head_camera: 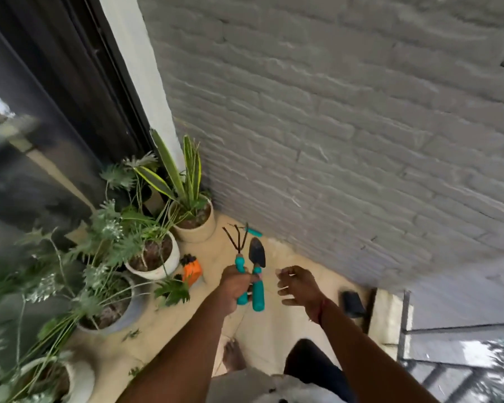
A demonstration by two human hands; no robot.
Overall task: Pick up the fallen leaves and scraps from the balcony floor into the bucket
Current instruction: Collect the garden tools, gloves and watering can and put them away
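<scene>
My left hand (235, 286) grips two teal-handled garden tools together above the floor: a small hand rake (238, 251) and a dark trowel (257, 271), both pointing away from me. My right hand (296, 283) hovers just right of the tools with fingers loosely spread, holding nothing. A few small green leaf scraps (131, 334) lie on the beige balcony floor (274, 330) near the pots, with another scrap (134, 370) closer to me. No bucket is in view.
Several potted plants (157, 251) line the left side beside a dark glass door (41, 141). A grey brick wall (346, 126) stands ahead. A third teal tool (252, 231) lies by the wall. An orange object (192, 270) and a black object (352, 302) sit on the floor. My bare foot (233, 356) is below.
</scene>
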